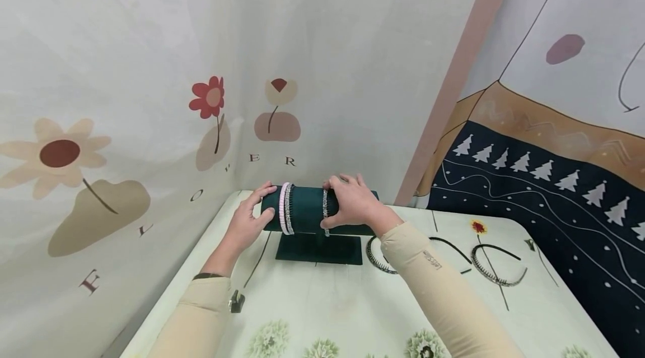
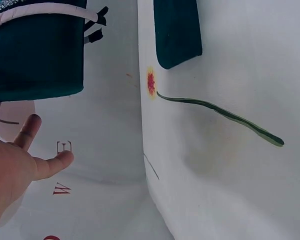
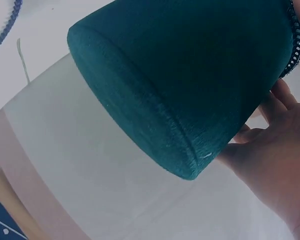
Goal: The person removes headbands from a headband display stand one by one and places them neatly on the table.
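Note:
A dark green velvet cylinder stand (image 1: 307,209) holds headbands: a pink one (image 1: 283,209), a sparkly silver one (image 1: 288,209) and a black toothed one near its left end. My left hand (image 1: 247,221) grips that end, thumb in front and fingers on top; in the left wrist view two digits stick out past the cylinder. Right of the stand's middle, my right hand (image 1: 353,201) holds a rhinestone headband (image 1: 325,207) that sits around the cylinder, thumb at its front and fingers at its top. The right wrist view shows the cylinder's bare right end, with the fingers partly hidden behind it.
On the flower-printed table cloth (image 1: 322,296), a black toothed headband (image 1: 375,257) lies partly behind my right forearm. Another headband (image 1: 496,277) lies farther right. A small black object (image 1: 236,302) is by my left sleeve. Printed curtains hang behind the table.

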`<state>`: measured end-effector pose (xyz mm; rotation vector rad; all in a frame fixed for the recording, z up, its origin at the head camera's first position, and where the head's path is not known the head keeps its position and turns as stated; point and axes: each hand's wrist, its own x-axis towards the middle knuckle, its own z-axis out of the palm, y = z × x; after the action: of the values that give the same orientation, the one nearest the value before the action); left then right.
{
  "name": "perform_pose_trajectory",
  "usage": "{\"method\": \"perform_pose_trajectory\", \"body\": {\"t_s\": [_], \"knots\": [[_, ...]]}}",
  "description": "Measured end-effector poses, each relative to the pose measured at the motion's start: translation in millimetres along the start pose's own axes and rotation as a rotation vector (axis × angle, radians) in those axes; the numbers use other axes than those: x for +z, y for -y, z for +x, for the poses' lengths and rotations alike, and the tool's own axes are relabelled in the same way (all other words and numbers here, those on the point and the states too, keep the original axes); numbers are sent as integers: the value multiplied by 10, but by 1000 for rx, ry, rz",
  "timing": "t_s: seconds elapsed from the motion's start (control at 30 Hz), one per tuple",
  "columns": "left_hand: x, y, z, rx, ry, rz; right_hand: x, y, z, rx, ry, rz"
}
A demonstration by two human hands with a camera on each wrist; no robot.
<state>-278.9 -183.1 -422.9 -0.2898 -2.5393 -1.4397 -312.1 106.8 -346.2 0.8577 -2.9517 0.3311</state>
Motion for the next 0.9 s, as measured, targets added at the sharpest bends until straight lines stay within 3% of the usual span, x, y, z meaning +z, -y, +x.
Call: {"method": "perform_pose_trajectory", "body": {"t_s": [0.9], "knots": [[1,23,-11,15,2,2,-32,-242,-175,-9,2,83]]}}
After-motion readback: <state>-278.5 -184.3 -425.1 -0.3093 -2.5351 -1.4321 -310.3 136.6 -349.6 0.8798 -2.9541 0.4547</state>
